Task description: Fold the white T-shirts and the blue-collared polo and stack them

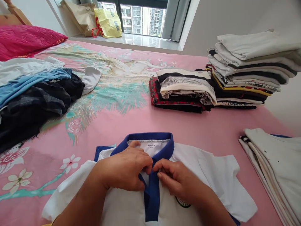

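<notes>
A white polo shirt [131, 204] with a blue collar and blue placket lies face up on the bed in front of me, its short sleeves spread to both sides. My left hand [125, 168] rests over the left side of the neck opening, its fingers bent and its thumb and forefinger at the placket's edge. Beside it, my right hand [177, 179] pinches the placket just below the collar [169, 152]. The fingers cover the cloth between them, so any button there is hidden. Part of a round badge shows under my right hand.
Folded clothes [185, 88] are piled beyond the shirt, next to a taller stack [254, 72]. Another folded pile [277, 166] lies at the right. Loose clothes [42, 94] lie heaped at the left, on a pink flowered bedsheet [113, 122]. Bags [108, 23] stand on the windowsill.
</notes>
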Tool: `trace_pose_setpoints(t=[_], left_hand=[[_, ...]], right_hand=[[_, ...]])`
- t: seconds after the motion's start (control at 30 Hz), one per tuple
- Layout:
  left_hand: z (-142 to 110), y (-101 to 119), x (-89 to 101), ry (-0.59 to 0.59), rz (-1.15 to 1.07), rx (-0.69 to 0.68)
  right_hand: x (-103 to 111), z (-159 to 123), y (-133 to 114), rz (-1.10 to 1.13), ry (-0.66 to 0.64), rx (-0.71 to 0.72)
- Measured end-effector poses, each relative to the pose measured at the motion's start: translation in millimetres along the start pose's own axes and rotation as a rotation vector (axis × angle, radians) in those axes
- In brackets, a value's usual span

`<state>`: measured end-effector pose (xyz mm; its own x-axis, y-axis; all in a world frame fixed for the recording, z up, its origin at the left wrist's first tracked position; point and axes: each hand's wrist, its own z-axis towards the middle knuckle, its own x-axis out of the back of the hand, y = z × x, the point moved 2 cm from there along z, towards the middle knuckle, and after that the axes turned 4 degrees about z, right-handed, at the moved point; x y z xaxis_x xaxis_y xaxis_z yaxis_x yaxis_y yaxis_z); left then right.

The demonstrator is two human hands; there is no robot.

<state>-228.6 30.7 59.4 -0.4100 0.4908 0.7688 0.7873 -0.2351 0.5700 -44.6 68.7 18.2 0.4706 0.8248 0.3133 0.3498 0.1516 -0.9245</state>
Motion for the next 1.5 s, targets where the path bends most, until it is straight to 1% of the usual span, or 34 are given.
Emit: trace_pose_setpoints(t=[0.1, 0.2, 0.27, 0.33, 0.43, 0.53, 0.63, 0.7, 0.77, 0.83, 0.87, 0.9, 0.93, 1.0, 1.03, 1.07, 1.1, 1.17, 1.23, 1.27, 1.37, 1.43, 1.5], left_hand=[[-8.6, -6.6, 10.2, 0.063, -0.062, 0.009], [-16.2, -11.7, 19.3, 0.053, -0.132, 0.014], [-17.8, -12.8, 20.9, 0.048, -0.135, 0.013], [-16.5, -13.7, 19.5, 0.067, -0.110, 0.025], [-10.8, -17.0, 14.3, 0.081, -0.041, 0.064], [-1.5, -21.2, 8.2, 0.081, 0.018, 0.094], [10.4, -23.6, 3.0, 0.124, 0.062, 0.126], [17.3, -23.6, 1.9, 0.171, 0.080, 0.143], [19.3, -21.6, 4.8, 0.260, 0.046, 0.149], [13.1, -17.0, 12.3, 0.421, -0.077, 0.149], [7.4, -13.3, 16.0, 0.469, -0.183, 0.124], [0.9, -8.5, 18.7, 0.463, -0.309, 0.075], [-5.5, -2.7, 19.9, 0.397, -0.432, 0.005], [-15.7, 9.7, 17.9, 0.149, -0.589, -0.142], [-18.4, 14.4, 15.1, 0.019, -0.591, -0.193], [-18.7, 16.8, 11.8, -0.072, -0.536, -0.203], [-16.7, 16.4, 8.4, -0.114, -0.440, -0.170], [-8.6, 9.5, 2.1, -0.132, -0.212, -0.046], [-0.5, -0.9, -1.6, -0.101, -0.064, 0.074], [2.0, -5.6, -2.5, -0.084, -0.038, 0.108], [3.9, -14.4, -2.7, -0.073, -0.044, 0.131], [3.1, -16.1, -1.5, -0.075, -0.042, 0.140], [3.2, -15.0, -0.5, -0.085, -0.040, 0.144]], right_hand=[[-1.8, 4.6, 0.6, -0.171, 0.133, 0.078], [-9.3, 8.4, -1.8, -0.389, 0.150, 0.098], [-12.9, 10.3, -2.7, -0.478, 0.160, 0.084], [-11.9, 10.4, -1.9, -0.463, 0.195, 0.051], [-4.9, 7.0, 0.7, -0.339, 0.231, 0.042], [-4.8, 3.0, -0.4, -0.258, 0.195, 0.141], [-19.5, 2.0, -5.1, -0.294, 0.158, 0.277], [-31.8, 3.2, -7.2, -0.378, 0.183, 0.327], [-39.1, 5.3, -6.8, -0.462, 0.239, 0.313], [-38.9, 7.4, -4.5, -0.501, 0.311, 0.254], [-36.8, 8.2, -3.1, -0.503, 0.344, 0.222], [-34.1, 8.8, -1.7, -0.502, 0.373, 0.193], [-31.4, 9.2, -0.5, -0.498, 0.393, 0.172], [-27.7, 9.4, 1.5, -0.485, 0.410, 0.156], [-26.7, 9.2, 2.4, -0.476, 0.416, 0.159], [-26.1, 8.9, 3.1, -0.465, 0.421, 0.173], [-25.9, 8.7, 3.8, -0.449, 0.421, 0.194], [-25.0, 8.5, 5.4, -0.424, 0.416, 0.233], [-23.6, 9.4, 6.9, -0.471, 0.403, 0.244], [-22.9, 10.1, 7.5, -0.528, 0.395, 0.236], [-21.8, 11.1, 8.0, -0.680, 0.351, 0.187], [-20.8, 9.2, 7.2, -0.640, 0.347, 0.164], [-18.2, 5.2, 5.9, -0.515, 0.405, 0.184]])
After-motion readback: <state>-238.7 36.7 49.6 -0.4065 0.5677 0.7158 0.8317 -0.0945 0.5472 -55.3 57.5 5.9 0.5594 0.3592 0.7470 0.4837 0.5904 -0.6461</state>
